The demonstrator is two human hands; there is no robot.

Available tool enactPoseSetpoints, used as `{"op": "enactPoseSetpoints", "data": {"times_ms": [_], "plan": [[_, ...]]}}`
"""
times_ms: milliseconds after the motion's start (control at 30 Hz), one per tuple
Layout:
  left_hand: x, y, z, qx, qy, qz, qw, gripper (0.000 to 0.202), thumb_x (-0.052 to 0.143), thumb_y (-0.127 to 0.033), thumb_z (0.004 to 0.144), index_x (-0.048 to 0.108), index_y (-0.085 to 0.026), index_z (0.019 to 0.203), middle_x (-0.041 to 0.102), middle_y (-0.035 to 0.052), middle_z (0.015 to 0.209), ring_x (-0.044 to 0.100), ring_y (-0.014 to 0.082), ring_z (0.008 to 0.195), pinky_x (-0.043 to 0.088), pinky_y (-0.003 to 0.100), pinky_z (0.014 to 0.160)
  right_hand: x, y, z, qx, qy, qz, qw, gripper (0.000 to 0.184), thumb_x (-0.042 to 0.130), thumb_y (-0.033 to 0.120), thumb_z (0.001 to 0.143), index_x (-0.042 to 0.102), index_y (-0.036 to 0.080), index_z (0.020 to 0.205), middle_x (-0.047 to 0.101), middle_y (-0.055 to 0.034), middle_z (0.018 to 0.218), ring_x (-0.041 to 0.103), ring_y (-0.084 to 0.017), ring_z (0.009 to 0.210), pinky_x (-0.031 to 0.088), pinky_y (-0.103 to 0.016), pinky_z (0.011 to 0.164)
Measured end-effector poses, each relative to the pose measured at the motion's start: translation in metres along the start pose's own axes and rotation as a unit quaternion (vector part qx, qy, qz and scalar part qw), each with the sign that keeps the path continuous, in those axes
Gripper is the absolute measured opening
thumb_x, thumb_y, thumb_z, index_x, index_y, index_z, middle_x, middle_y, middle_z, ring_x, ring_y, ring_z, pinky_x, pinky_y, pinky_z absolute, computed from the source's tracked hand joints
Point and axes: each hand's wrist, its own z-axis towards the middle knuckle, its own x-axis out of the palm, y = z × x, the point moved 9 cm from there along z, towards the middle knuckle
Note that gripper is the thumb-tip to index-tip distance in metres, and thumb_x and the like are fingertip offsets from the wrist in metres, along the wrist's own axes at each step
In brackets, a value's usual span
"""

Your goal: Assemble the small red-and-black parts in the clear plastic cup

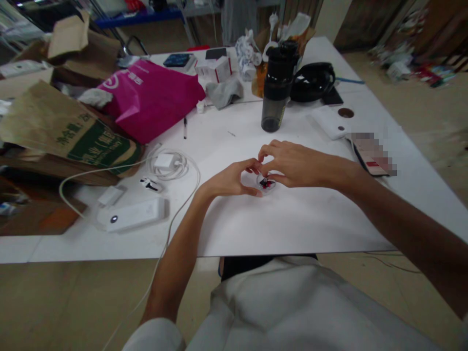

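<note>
A small clear round container (269,189) with dark and pinkish-red bits inside rests on the white table (314,219) in front of me. From its left side my left hand (237,179) curls round it, thumb along the near edge and fingertips at the far edge. My right hand (292,163) comes over from the right, its bent fingers and thumb closed on the container's upper rim. Whether a tiny piece is pinched between the right fingertips cannot be made out. Both hands meet at the container, their fingertips almost touching.
A dark drink bottle (275,92) stands behind my hands, with a black case (314,82) beside it. Phone (371,155) and white box (327,122) lie right. Left are a pink bag (149,97), paper bag (84,131), coiled cable (185,168) and white power bank (137,215).
</note>
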Motion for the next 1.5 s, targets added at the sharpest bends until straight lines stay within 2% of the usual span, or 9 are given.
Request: {"op": "enactPoseSetpoints", "data": {"times_ms": [133,300,433,633,867,1033,1167,1300,1500], "plan": [[0.007,0.006,0.002,-0.006,0.011,0.007,1.0,0.06,0.101,-0.044,0.081,0.078,-0.021,0.131,0.082,0.0097,0.132,0.074,0.0282,0.119,0.055,0.046,0.114,0.004,0.005,0.009,-0.006,0.057,-0.063,0.996,0.029,0.063,0.015,0.109,0.09,0.018,0.119,0.076,-0.0194,0.134,0.066,-0.035,0.115,0.049,-0.046,0.094],[0.009,0.01,0.004,-0.015,-0.001,0.017,1.0,0.055,0.097,-0.045,0.084,0.079,-0.02,0.13,0.084,0.0096,0.126,0.075,0.0279,0.114,0.056,0.044,0.11,0.005,0.009,0.016,0.003,0.101,-0.107,0.989,0.027,0.065,0.009,0.105,0.088,0.016,0.116,0.078,-0.0176,0.123,0.066,-0.03,0.103,0.043,-0.04,0.082],[0.009,0.011,0.004,-0.018,-0.005,0.023,1.0,0.057,0.097,-0.047,0.085,0.079,-0.02,0.131,0.084,0.0093,0.124,0.076,0.0289,0.113,0.057,0.044,0.107,0.004,0.013,0.017,0.0,0.072,-0.141,0.987,0.027,0.064,0.005,0.105,0.087,0.014,0.114,0.079,-0.0178,0.116,0.068,-0.03,0.1,0.041,-0.04,0.079],[0.009,0.013,0.005,-0.017,-0.001,0.02,1.0,0.057,0.097,-0.049,0.084,0.077,-0.022,0.129,0.083,0.0074,0.125,0.076,0.0294,0.115,0.056,0.046,0.109,-0.003,0.019,0.006,-0.012,0.018,-0.152,0.988,0.025,0.065,0.005,0.106,0.083,0.018,0.118,0.081,-0.0141,0.113,0.071,-0.027,0.096,0.044,-0.04,0.083],[0.011,0.014,0.006,0.006,-0.005,0.001,1.0,0.056,0.098,-0.044,0.084,0.076,-0.022,0.13,0.082,0.0086,0.128,0.076,0.0279,0.118,0.056,0.045,0.111,-0.014,0.032,-0.002,-0.03,0.029,-0.155,0.987,0.021,0.065,0.007,0.107,0.081,0.017,0.117,0.081,-0.0146,0.105,0.072,-0.027,0.09,0.045,-0.04,0.081],[0.012,0.013,0.006,0.016,0.002,-0.013,1.0,0.055,0.098,-0.042,0.085,0.076,-0.023,0.132,0.083,0.0077,0.129,0.077,0.0265,0.118,0.055,0.044,0.112,-0.005,0.03,-0.006,-0.037,0.054,-0.145,0.987,0.023,0.065,0.004,0.104,0.082,0.016,0.114,0.083,-0.014,0.108,0.073,-0.026,0.091,0.049,-0.039,0.079],[0.011,0.012,0.006,0.012,-0.003,-0.005,1.0,0.056,0.099,-0.043,0.084,0.077,-0.023,0.132,0.084,0.0071,0.126,0.077,0.0271,0.116,0.055,0.044,0.111,0.001,0.025,-0.005,-0.049,0.034,-0.096,0.994,0.022,0.07,0.003,0.1,0.083,0.019,0.108,0.084,-0.0108,0.11,0.074,-0.025,0.095,0.052,-0.038,0.083],[0.011,0.01,0.006,0.011,-0.007,-0.01,1.0,0.06,0.099,-0.043,0.083,0.077,-0.022,0.134,0.084,0.0078,0.125,0.077,0.0276,0.115,0.056,0.045,0.111,0.004,0.028,-0.002,-0.074,0.03,-0.103,0.991,0.021,0.068,0.004,0.103,0.084,0.017,0.107,0.084,-0.0143,0.118,0.075,-0.028,0.103,0.055,-0.043,0.09],[0.01,0.013,0.006,0.006,-0.016,-0.002,1.0,0.06,0.1,-0.044,0.081,0.078,-0.023,0.132,0.084,0.008,0.126,0.077,0.0288,0.117,0.056,0.047,0.112,0.004,0.024,-0.003,-0.07,0.026,-0.063,0.995,0.018,0.073,0.007,0.1,0.085,0.019,0.105,0.083,-0.0123,0.114,0.075,-0.028,0.103,0.055,-0.043,0.092]]}}
